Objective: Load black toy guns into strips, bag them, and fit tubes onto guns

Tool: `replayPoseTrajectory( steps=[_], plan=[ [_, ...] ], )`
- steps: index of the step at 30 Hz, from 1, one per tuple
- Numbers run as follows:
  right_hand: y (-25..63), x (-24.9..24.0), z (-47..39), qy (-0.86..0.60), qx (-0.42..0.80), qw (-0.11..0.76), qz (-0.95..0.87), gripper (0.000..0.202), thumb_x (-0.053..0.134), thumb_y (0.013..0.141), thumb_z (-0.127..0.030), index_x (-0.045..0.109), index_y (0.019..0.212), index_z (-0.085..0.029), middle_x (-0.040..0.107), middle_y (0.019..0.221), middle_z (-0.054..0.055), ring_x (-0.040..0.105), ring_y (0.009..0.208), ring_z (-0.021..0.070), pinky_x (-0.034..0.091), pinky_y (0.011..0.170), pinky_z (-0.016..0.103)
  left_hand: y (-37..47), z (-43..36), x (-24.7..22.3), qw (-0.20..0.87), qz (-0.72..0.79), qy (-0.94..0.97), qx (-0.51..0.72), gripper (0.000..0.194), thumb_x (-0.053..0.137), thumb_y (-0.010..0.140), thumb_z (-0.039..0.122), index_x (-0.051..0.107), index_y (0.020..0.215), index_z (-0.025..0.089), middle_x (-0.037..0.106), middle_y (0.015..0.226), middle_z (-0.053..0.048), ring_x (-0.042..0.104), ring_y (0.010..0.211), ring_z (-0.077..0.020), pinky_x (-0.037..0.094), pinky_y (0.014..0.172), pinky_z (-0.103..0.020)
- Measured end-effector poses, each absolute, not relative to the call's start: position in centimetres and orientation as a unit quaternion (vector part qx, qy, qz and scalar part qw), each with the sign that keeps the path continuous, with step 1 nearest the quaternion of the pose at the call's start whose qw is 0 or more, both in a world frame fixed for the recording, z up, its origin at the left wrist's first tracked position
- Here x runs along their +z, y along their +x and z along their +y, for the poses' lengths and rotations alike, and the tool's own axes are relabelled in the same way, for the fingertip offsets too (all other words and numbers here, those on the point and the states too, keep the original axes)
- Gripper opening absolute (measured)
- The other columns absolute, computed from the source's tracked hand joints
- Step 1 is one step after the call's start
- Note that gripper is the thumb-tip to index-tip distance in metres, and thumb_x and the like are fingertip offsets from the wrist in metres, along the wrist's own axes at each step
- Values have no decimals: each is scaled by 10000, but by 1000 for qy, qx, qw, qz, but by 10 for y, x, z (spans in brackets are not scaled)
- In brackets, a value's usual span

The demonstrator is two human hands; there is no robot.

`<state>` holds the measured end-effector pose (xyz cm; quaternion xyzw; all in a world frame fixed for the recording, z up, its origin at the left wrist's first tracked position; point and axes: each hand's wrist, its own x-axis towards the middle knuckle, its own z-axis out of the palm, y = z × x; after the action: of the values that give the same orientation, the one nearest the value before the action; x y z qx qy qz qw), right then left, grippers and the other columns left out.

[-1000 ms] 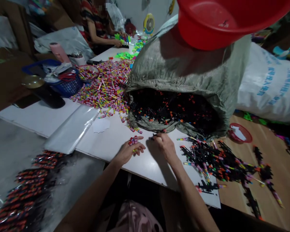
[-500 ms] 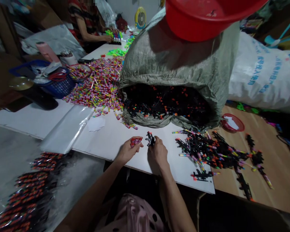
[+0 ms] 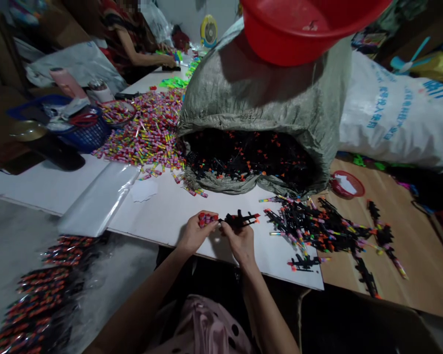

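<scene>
My left hand [image 3: 191, 236] is closed around several small red and pink tubes [image 3: 207, 219] with printed wrappers. In my right hand [image 3: 242, 244] is a black toy gun [image 3: 240, 219], its orange-red tip pointing right. The rear end of the gun meets the left fingertips beside the tubes; whether the two are joined cannot be made out. Both hands are just above the white tabletop [image 3: 140, 221]. To the right lies a heap of black toy guns [image 3: 317, 226], many with a coloured tube at one end.
A grey-green sack [image 3: 266, 93] gapes toward me, full of black toy guns, with a red basin [image 3: 280, 44] on top. Loose tubes [image 3: 151, 128] cover the table at left, near a blue basket [image 3: 92, 132]. Packed bags [image 3: 40, 290] lie below left. A co-worker [image 3: 129, 49] sits beyond.
My right hand has turned the toy gun from upright to lying sideways and brought its rear end to my left hand. The view has shifted slightly.
</scene>
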<state>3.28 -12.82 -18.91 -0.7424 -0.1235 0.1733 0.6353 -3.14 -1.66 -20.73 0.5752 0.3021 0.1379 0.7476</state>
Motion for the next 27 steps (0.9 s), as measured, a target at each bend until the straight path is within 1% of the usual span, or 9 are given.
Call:
replayPoseTrajectory(
  steps=[4, 11, 16, 20, 23, 25, 27],
  plan=[
    [29, -193, -130, -744, 171, 637, -108, 333, 684, 643, -491, 674, 705, -164, 695, 642, 50, 605, 549, 163, 502, 527, 278, -32, -19, -205, 724, 296, 606, 147, 300, 713, 585, 329, 676, 825, 152, 629, 678, -1, 535, 586, -101, 401, 518, -201],
    [26, -195, -137, -756, 132, 634, -96, 353, 672, 668, -517, 676, 709, -166, 700, 649, 53, 627, 567, 172, 517, 536, 280, -27, -31, -201, 721, 303, 605, 150, 304, 699, 600, 353, 665, 834, 162, 647, 715, -17, 564, 615, -123, 464, 599, -238],
    [30, -196, -139, -742, 150, 649, -79, 350, 685, 647, -509, 641, 703, -166, 662, 592, 28, 589, 518, 152, 487, 485, 262, -29, -31, -198, 655, 288, 681, 157, 182, 685, 630, 260, 678, 797, 188, 696, 790, -34, 613, 739, -158, 488, 728, -260],
    [27, -198, -138, -747, 155, 641, -82, 305, 667, 653, -479, 607, 675, -181, 610, 533, -4, 534, 473, 124, 447, 458, 244, -36, -34, -206, 645, 268, 702, 138, 169, 657, 665, 249, 681, 821, 188, 710, 795, -42, 632, 748, -176, 496, 739, -276],
    [24, -203, -136, -731, 161, 659, -77, 295, 659, 657, -477, 600, 694, -190, 582, 522, -22, 514, 454, 117, 436, 441, 242, -39, -42, -213, 625, 259, 720, 151, 168, 660, 668, 273, 686, 815, 196, 715, 803, -44, 631, 757, -182, 491, 750, -281],
    [29, -205, -137, -715, 168, 675, -74, 292, 678, 635, -479, 597, 678, -202, 554, 491, -33, 498, 421, 119, 420, 409, 247, -36, -46, -217, 627, 269, 717, 142, 163, 669, 662, 297, 683, 794, 203, 705, 751, -29, 619, 704, -172, 488, 699, -272],
    [47, -204, -146, -707, 166, 683, -71, 288, 710, 605, -476, 583, 622, -218, 536, 455, -30, 484, 391, 123, 407, 389, 255, -29, -47, -220, 655, 275, 694, 113, 199, 682, 657, 331, 685, 808, 203, 689, 697, -18, 602, 642, -161, 476, 611, -256]
  ],
)
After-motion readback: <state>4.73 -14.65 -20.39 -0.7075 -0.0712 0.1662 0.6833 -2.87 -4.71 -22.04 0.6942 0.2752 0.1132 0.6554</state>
